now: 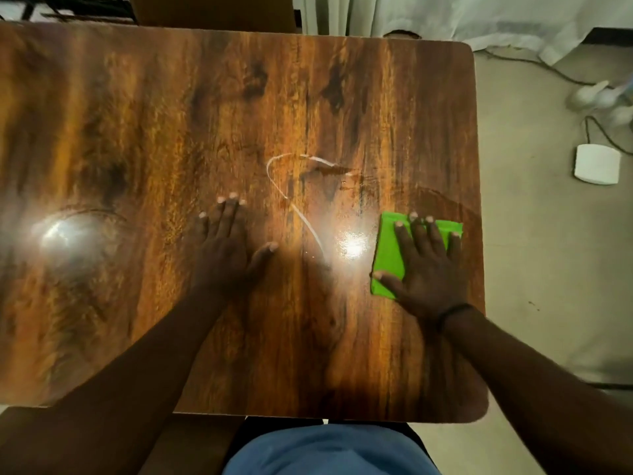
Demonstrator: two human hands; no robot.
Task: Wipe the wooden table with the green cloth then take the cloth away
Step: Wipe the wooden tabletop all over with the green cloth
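The right hand [428, 265] lies palm down with its fingers spread flat on the green cloth [388, 255], pressing it against the surface [171, 132] rather than gripping it; the thumb reaches to the cloth's near left corner. A dark band [454, 311] circles that wrist. The left hand [227, 241] also rests flat and open on the bare wood, fingers pointing away from the person, thumb out to the right, holding nothing. Both forearms stretch in from the near edge.

There is one cloth, folded into a rough rectangle, sitting near the right edge of the surface. One thin whitish streak [298, 207] curves across the wood between the two hands, and a darker wet-looking arc spreads beyond the cloth.

The surface is glossy brown wood grain with rounded corners, and two bright glares of light reflect off it. To the right is a pale floor with a white box [597, 164] and dark cables [601, 132]; pale curtains [462, 15] hang beyond the far edge.
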